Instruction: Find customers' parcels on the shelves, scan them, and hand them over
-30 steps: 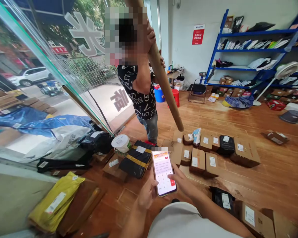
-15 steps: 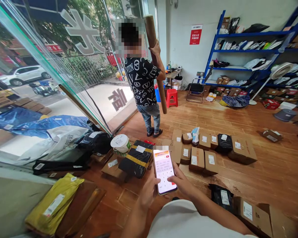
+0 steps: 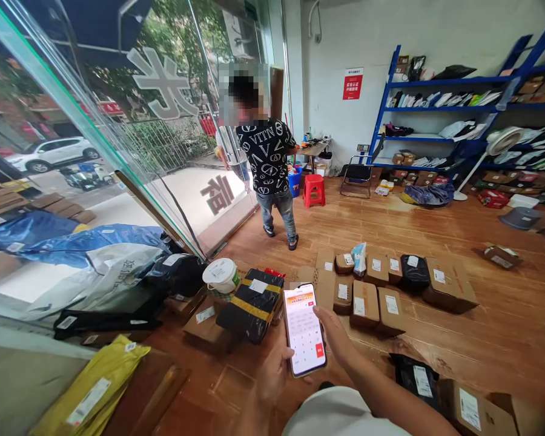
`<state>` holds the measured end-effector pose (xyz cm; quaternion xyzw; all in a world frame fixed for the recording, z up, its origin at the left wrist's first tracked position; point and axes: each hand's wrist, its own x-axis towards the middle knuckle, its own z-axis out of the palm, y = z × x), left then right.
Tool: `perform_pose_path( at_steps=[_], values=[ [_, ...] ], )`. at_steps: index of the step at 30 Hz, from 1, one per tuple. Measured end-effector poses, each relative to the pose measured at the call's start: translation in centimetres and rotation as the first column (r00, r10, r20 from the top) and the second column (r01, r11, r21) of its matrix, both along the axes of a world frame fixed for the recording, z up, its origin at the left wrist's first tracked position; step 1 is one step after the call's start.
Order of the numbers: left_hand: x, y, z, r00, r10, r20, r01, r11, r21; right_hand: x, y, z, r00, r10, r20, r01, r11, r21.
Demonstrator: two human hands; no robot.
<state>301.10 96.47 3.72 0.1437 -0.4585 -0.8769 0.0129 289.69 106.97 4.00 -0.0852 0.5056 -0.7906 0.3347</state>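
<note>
A smartphone [image 3: 305,357] with a lit screen is held upright in front of me, a number keypad and a red button showing on it. My left hand [image 3: 272,366] is closed round its left edge, thumb by the lower left of the screen. At the right edge, my right hand [image 3: 338,336] also grips the phone, its thumb over the upper right of the screen near a small red button. The fingers behind the phone are mostly hidden. Just beyond lies a black-wrapped parcel [image 3: 238,321] with yellow tape, beside a white lidded bucket [image 3: 221,276].
Several labelled cardboard boxes [image 3: 366,306] stand in rows on the floor. A yellow parcel [image 3: 91,387] lies at lower left, a black bag [image 3: 415,381] at lower right. Another person [image 3: 267,163] stands by the glass wall with a long brown tube [image 3: 276,91]. Blue shelves [image 3: 436,109] line the back.
My right thumb has moved from the keypad up to the screen's upper right. The other person has turned and stepped, and their tube is now mostly hidden by their body.
</note>
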Motion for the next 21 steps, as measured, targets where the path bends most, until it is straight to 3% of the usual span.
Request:
perform_pose_path(
  at_steps=[5,10,13,16,21],
  values=[
    [0.2,-0.1,-0.2,1.000,-0.007,0.000,0.007,0.998,-0.070,0.2,-0.4,-0.4,0.991,-0.077,-0.111,0.079,0.997,0.016],
    [0.2,-0.1,-0.9,0.999,0.043,-0.014,-0.043,0.999,0.006,1.4,1.4,-0.6,0.930,-0.157,-0.331,0.165,0.986,-0.003],
    [-0.1,-0.2,-1.0,0.996,0.067,-0.050,-0.063,0.994,0.086,1.7,2.3,-0.9,0.819,-0.104,-0.564,0.155,0.987,0.043],
    [-0.4,-0.4,-0.9,0.993,0.084,-0.081,-0.073,0.989,0.130,1.6,2.7,-1.3,0.722,-0.078,-0.687,0.187,0.978,0.086],
    [-0.6,-0.1,-0.7,0.994,0.094,-0.058,-0.085,0.986,0.141,1.0,3.3,-1.4,0.414,-0.096,-0.905,0.291,0.956,0.032]
  ],
)
